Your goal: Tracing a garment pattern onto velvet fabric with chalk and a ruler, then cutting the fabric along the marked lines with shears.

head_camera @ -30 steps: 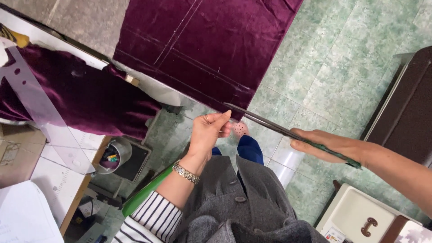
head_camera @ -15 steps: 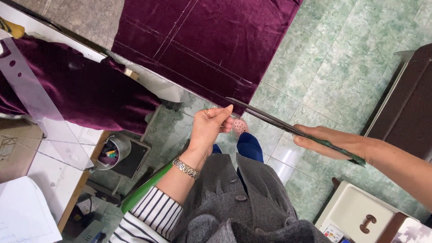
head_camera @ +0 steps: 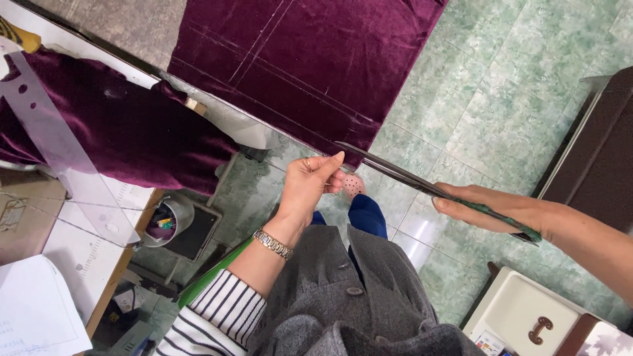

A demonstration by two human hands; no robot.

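A dark purple velvet cloth (head_camera: 310, 59) with chalk lines hangs over the table edge. My left hand (head_camera: 310, 184) pinches the cloth's lower edge between thumb and fingers; a metal watch sits on that wrist. My right hand (head_camera: 491, 207) grips the green handles of long tailor's scissors (head_camera: 402, 177). The blades point left, their tips at the cloth's lower edge just beside my left thumb.
More purple velvet (head_camera: 119, 125) lies heaped on the white table (head_camera: 79, 250), under a clear plastic ruler (head_camera: 66, 158). White paper (head_camera: 36, 310) lies at the near left. A small bin (head_camera: 165, 221) stands below. A dark cabinet (head_camera: 600, 151) and a cream box (head_camera: 521, 316) are on the right.
The scissors and my right hand have shifted slightly left and up toward the cloth's edge. My left hand keeps its pinch on the edge.
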